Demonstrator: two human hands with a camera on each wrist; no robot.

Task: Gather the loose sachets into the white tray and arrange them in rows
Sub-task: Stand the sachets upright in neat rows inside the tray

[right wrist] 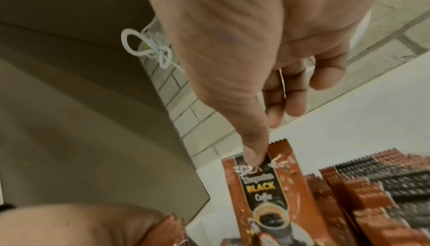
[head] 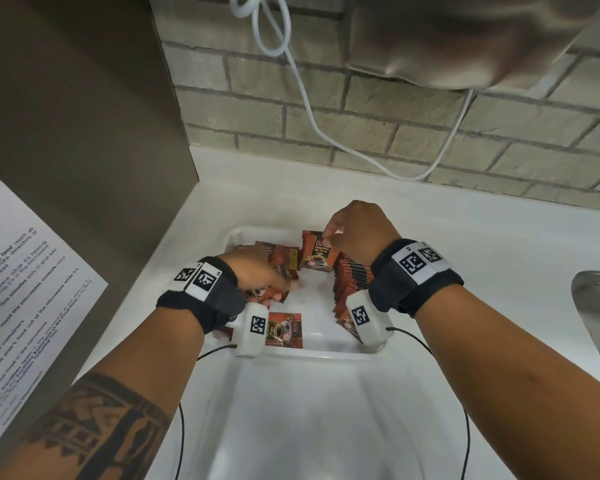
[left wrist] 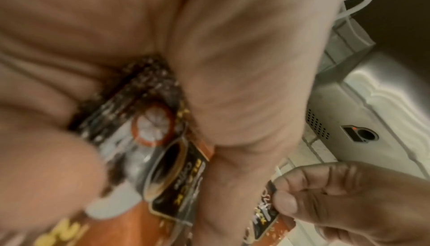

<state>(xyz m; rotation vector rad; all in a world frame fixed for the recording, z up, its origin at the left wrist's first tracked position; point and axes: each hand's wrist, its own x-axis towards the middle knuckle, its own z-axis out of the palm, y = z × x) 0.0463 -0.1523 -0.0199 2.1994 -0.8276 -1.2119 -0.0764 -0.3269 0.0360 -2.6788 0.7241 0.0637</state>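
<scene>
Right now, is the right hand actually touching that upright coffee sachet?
Touching. In the right wrist view, the right hand pinches the upright sachet at its top edge; the thumb tip presses on its printed face.

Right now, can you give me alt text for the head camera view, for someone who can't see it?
Two hands work in a white tray on a white counter: the right hand pinches an upright black coffee sachet, and the left hand grips loose sachets. A row of sachets stands along the tray's right side.
</scene>
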